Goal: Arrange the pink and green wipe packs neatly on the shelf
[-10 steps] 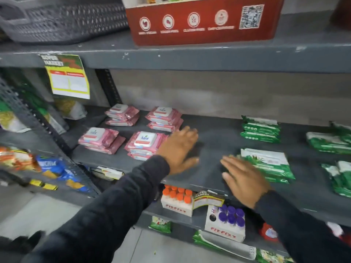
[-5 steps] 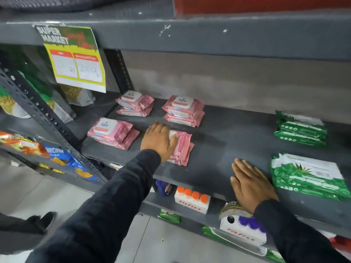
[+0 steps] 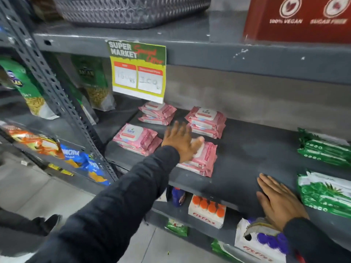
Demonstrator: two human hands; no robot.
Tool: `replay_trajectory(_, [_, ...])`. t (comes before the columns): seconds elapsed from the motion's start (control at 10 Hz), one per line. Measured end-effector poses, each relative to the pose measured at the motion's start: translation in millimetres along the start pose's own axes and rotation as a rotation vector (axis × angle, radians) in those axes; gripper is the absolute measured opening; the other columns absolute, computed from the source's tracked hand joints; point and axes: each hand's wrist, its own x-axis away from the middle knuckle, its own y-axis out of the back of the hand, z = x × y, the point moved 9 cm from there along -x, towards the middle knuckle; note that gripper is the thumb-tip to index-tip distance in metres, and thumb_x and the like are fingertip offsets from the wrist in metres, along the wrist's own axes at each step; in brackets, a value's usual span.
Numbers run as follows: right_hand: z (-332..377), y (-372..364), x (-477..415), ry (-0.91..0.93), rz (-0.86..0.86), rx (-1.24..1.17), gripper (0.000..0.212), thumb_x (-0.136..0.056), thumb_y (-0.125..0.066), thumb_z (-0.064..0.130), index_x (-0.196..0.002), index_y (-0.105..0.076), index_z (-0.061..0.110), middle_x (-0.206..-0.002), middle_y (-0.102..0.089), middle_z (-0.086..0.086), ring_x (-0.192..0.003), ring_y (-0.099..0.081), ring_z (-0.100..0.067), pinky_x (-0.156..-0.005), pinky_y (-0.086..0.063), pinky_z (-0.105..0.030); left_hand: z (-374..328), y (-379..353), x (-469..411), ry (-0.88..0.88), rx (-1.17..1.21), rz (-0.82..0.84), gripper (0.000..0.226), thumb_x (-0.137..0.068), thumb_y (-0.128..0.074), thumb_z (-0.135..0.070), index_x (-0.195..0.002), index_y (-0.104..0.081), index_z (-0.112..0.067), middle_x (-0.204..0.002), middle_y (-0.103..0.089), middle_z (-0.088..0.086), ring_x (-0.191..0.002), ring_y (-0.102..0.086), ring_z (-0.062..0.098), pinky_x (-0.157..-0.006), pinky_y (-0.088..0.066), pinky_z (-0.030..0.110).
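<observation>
Pink wipe packs lie in small stacks on the grey shelf (image 3: pixel 247 154): back left stack (image 3: pixel 157 112), back right stack (image 3: pixel 206 121), front left stack (image 3: pixel 136 138), front right stack (image 3: pixel 202 161). My left hand (image 3: pixel 180 142) lies flat, fingers spread, on the left part of the front right stack. My right hand (image 3: pixel 279 200) rests palm down on the shelf's front edge, just left of a green wipe pack (image 3: pixel 324 194). A second stack of green packs (image 3: pixel 322 149) lies behind it at the right.
A yellow and green price sign (image 3: pixel 137 73) hangs from the upper shelf edge (image 3: pixel 228 56). A perforated upright post (image 3: pixel 57 95) stands left, with snack bags beyond. Below sit white bottle boxes (image 3: pixel 207 211). A grey basket (image 3: pixel 131 10) and a red box (image 3: pixel 298 18) stand above.
The view has shifted left and closer. My left hand has slid further left across the front right pink stack with fingers spread. My right hand stays on the shelf edge.
</observation>
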Motion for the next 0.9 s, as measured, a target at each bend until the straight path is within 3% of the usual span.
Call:
replay_trajectory(0.1, [-2,0,0,-0.018,0.010,-0.011,0.047,-0.092,-0.051,0.029,-0.136,-0.047,0.013,-0.147,-0.039,0.000,-0.137,-0.034,-0.017,-0.113,-0.021,-0.032,80,47,-5,0.131,-0.067,-0.225,0.070,-0.094,-0.014,-0.060,-0.147,-0.027,-0.015,-0.158,-0.019,0.011,-0.144,-0.007,0.033,-0.115,-0.009,0.052])
replay_trajectory(0.2, [-3,0,1,-0.029,0.018,-0.020,0.048,-0.092,-0.048,0.032,-0.137,-0.046,0.014,-0.148,-0.038,0.001,-0.137,-0.033,-0.016,-0.114,-0.020,-0.031,139,42,-3,0.229,-0.079,-0.161,0.060,-0.097,-0.023,-0.052,-0.141,-0.038,-0.015,-0.156,-0.026,0.007,-0.143,-0.009,0.031,-0.115,-0.012,0.049])
replay_trajectory(0.3, [-2,0,1,-0.034,0.017,-0.017,0.052,-0.093,-0.034,0.041,-0.138,-0.044,0.017,-0.147,-0.035,0.005,-0.137,-0.031,-0.014,-0.114,-0.019,-0.031,172,12,1,0.239,-0.045,-0.097,0.049,-0.098,-0.030,-0.045,-0.128,-0.052,-0.012,-0.145,-0.043,0.011,-0.139,-0.022,0.032,-0.111,-0.021,0.048])
replay_trajectory(0.5, [-5,0,1,-0.071,0.031,-0.015,0.051,-0.091,-0.042,0.037,-0.137,-0.045,0.016,-0.147,-0.035,0.005,-0.137,-0.032,-0.014,-0.113,-0.017,-0.029,167,9,-2,0.174,-0.118,-0.230,0.038,-0.092,-0.040,-0.038,-0.104,-0.063,-0.010,-0.111,-0.063,0.014,-0.107,-0.049,0.035,-0.093,-0.036,0.044])
replay_trajectory(0.6, [1,1,3,-0.081,0.031,-0.008,0.052,-0.090,-0.041,0.037,-0.137,-0.046,0.014,-0.146,-0.038,0.002,-0.136,-0.034,-0.017,-0.113,-0.018,-0.031,168,5,2,0.162,-0.122,-0.236,0.038,-0.093,-0.039,-0.037,-0.106,-0.062,-0.010,-0.111,-0.063,0.012,-0.108,-0.048,0.033,-0.094,-0.035,0.044])
replay_trajectory(0.7, [0,0,3,-0.091,0.069,-0.006,0.053,-0.095,-0.029,0.039,-0.138,-0.044,0.013,-0.148,-0.037,-0.002,-0.138,-0.032,-0.019,-0.113,-0.018,-0.032,167,-5,-2,0.195,-0.148,-0.099,0.046,-0.095,-0.031,-0.042,-0.121,-0.056,-0.013,-0.129,-0.056,0.010,-0.125,-0.038,0.031,-0.104,-0.029,0.045])
replay_trajectory(0.8, [7,4,1,-0.095,0.091,0.004,0.055,-0.095,-0.021,0.040,-0.143,-0.034,0.015,-0.153,-0.028,0.001,-0.141,-0.023,-0.016,-0.114,-0.011,-0.028,172,0,-6,0.216,-0.092,-0.039,0.052,-0.097,-0.026,-0.044,-0.136,-0.043,-0.013,-0.147,-0.040,0.010,-0.139,-0.022,0.031,-0.111,-0.020,0.046])
replay_trajectory(0.9, [16,18,4,-0.171,-0.021,-0.082,0.052,-0.097,-0.035,0.032,-0.145,-0.027,0.014,-0.154,-0.026,-0.003,-0.143,-0.019,-0.017,-0.115,-0.010,-0.030,172,24,4,0.177,-0.069,-0.085,0.061,-0.099,-0.021,-0.047,-0.149,-0.018,-0.012,-0.159,-0.014,0.007,-0.145,-0.001,0.031,-0.115,-0.007,0.048])
